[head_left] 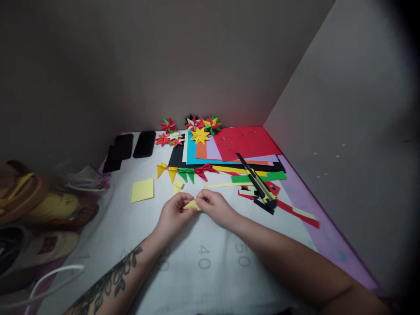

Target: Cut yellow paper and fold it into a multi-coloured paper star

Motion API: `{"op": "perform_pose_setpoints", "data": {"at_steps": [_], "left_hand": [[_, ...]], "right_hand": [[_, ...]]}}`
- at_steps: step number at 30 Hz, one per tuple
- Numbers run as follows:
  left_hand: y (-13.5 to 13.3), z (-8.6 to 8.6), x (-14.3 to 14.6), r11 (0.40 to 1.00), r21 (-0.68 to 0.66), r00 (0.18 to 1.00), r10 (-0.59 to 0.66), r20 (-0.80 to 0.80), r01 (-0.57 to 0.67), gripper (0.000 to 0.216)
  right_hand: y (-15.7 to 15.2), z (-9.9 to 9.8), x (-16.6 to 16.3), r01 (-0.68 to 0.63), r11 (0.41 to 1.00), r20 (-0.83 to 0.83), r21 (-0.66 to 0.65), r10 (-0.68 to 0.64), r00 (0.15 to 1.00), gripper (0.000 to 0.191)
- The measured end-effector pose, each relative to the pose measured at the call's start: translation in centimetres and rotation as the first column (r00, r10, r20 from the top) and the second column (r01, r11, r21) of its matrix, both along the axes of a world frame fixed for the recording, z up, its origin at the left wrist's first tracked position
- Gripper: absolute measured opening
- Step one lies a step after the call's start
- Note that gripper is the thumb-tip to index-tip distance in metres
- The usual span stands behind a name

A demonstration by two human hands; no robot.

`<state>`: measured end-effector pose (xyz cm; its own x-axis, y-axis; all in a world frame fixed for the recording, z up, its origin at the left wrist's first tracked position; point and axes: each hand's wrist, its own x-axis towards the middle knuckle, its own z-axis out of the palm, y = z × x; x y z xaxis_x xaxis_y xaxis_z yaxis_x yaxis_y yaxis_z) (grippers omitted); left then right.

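A small folded piece of pale yellow paper is pinched between my two hands, low over the white sheet. My left hand grips its left side with thumb and fingers. On the opposite side, the closed fingertips of my right hand press on the paper; part of it is hidden behind them. Just beyond my hands lies another folded yellow piece. A square pad of yellow paper sits to the left. Behind these runs a row of folded points in yellow, green and red.
Several folded paper stars stand at the back wall beside coloured sheets. A yellow-and-black box cutter rests on paper strips at right. Dark phones lie back left. A jar and a white cable occupy the left edge.
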<state>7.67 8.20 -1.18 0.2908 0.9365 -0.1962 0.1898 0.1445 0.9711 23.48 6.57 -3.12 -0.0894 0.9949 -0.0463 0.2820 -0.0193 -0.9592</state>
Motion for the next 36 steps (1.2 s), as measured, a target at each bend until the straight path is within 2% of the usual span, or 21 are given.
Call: {"op": "perform_pose_setpoints", "data": {"at_steps": [9, 14, 20, 28, 32, 36], "left_hand": [[-0.1, -0.4, -0.1, 0.991, -0.108, 0.981, -0.062, 0.181, 0.083, 0.038], [-0.1, 0.1, -0.2, 0.998, -0.067, 0.996, 0.018, 0.090, -0.012, 0.024], [0.0, 0.3, -0.3, 0.987, -0.055, 0.986, 0.152, 0.069, -0.149, 0.025], [0.3, 0.0, -0.9, 0.973, -0.023, 0.970, 0.229, 0.080, -0.228, 0.028], [0.4, 0.3, -1.1, 0.978, 0.019, 0.978, 0.210, 0.020, -0.210, 0.029], [0.0, 0.3, -0.7, 0.991, 0.063, 0.993, 0.119, -0.007, -0.119, 0.031]], "right_hand": [[0.3, 0.5, 0.4, -0.014, 1.000, 0.040, -0.017, 0.015, 0.999, 0.015], [0.0, 0.3, 0.1, -0.073, 0.996, 0.109, 0.060, 0.066, 0.992, 0.017], [-0.2, 0.5, 0.0, -0.090, 0.987, 0.133, 0.131, 0.073, 0.988, 0.024], [-0.6, 0.6, 0.4, -0.033, 0.995, 0.062, 0.098, 0.027, 0.998, 0.026], [-0.6, 0.6, 0.4, 0.086, 0.991, -0.015, 0.101, -0.085, 0.996, 0.028], [-0.5, 0.7, -0.2, 0.080, 0.985, -0.080, 0.156, -0.068, 0.994, 0.007]]}}
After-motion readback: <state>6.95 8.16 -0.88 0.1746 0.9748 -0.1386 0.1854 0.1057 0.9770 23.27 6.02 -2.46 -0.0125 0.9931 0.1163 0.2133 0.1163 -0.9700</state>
